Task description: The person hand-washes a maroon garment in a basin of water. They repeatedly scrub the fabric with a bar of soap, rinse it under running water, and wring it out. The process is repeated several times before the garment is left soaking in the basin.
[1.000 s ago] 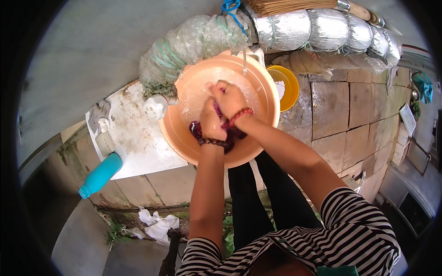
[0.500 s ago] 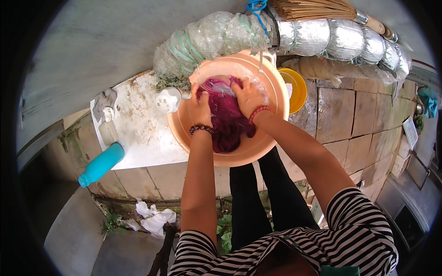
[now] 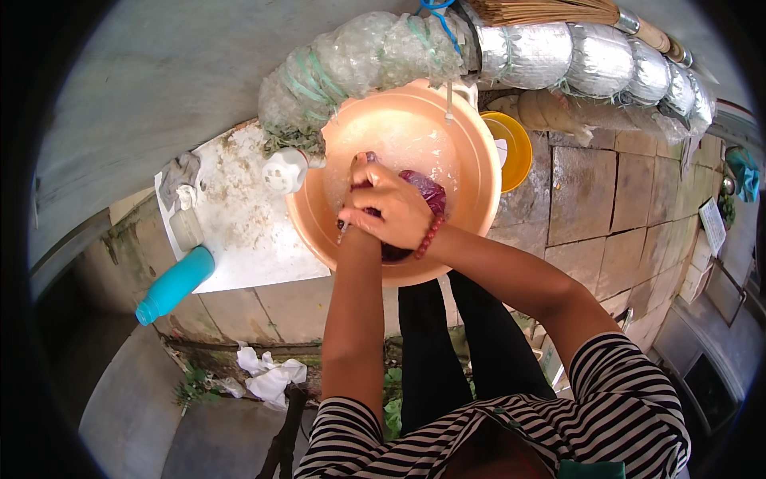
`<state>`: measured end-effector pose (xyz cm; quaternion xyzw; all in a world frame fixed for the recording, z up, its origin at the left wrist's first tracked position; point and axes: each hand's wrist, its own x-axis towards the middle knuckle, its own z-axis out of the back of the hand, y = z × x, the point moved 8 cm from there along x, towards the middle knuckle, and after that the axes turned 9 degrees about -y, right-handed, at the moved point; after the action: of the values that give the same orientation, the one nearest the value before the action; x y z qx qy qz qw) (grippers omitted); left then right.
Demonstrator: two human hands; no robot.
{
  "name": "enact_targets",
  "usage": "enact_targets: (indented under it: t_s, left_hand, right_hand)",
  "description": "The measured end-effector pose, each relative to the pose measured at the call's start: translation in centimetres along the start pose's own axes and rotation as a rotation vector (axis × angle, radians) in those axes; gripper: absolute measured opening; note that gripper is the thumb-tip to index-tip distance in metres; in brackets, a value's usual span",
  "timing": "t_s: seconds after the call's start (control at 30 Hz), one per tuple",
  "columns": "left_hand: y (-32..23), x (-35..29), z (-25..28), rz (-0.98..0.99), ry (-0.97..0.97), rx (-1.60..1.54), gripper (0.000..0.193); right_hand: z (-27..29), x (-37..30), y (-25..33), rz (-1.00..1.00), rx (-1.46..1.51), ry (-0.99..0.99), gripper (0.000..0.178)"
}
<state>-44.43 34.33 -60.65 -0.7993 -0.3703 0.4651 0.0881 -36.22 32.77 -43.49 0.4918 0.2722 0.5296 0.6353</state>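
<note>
A peach-coloured plastic basin (image 3: 476,207) holds soapy water and a wet maroon cloth (image 3: 423,188). My right hand (image 3: 396,209) lies across my left hand (image 3: 357,182) and wrist inside the basin. Its fingers point left and its thumb is spread apart, leaving a gap. Most of my left hand is covered, so what its fingers hold cannot be seen. Cloth shows beside my right hand and as a dark patch under its wrist. A red bead bracelet (image 3: 429,237) circles my right wrist.
A white knob-shaped fitting (image 3: 285,172) juts at the basin's left rim. A plastic-wrapped pipe (image 3: 359,60) crosses behind it. Beside the basin are a yellow bowl (image 3: 520,160) on the right and a white board (image 3: 239,247) on the left. A turquoise bottle (image 3: 177,283) lies at the board's edge.
My right hand has moved left and down from the basin's right side, over my left hand. The cloth, earlier spread between both hands, is now bunched and mostly covered.
</note>
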Motion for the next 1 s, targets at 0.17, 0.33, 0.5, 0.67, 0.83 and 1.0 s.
enact_targets:
  t_s: [0.17, 0.33, 0.5, 0.67, 0.83, 1.0]
  left_hand:
    - [3.0, -0.1, -4.9, 0.245, -0.080, 0.025, 0.037]
    - [-1.0, -0.7, -4.8, -0.077, 0.052, -0.066, 0.034]
    - [0.6, -4.2, -7.3, 0.273, -0.202, 0.579, 0.031]
    - [-1.3, 0.7, -1.9, -0.301, 0.009, 0.454, 0.028]
    - [-1.3, -4.6, -7.1, 0.239, -0.213, 0.432, 0.035]
    - [-8.8, -0.5, -2.9, -0.179, -0.462, 0.802, 0.055]
  right_hand:
    - [1.3, 3.0, -14.9, -0.840, -0.057, -0.172, 0.024]
    - [0.8, 1.0, -4.0, -0.271, -0.158, -0.156, 0.026]
    - [3.7, 2.1, -16.7, -0.801, -0.208, -0.156, 0.028]
    - [1.2, 0.6, -2.7, -0.381, -0.016, -0.130, 0.032]
    - [3.4, 4.1, -14.2, -0.492, -0.390, 0.022, 0.041]
    - [4.7, 3.4, -12.8, -0.260, -0.541, 0.001, 0.034]
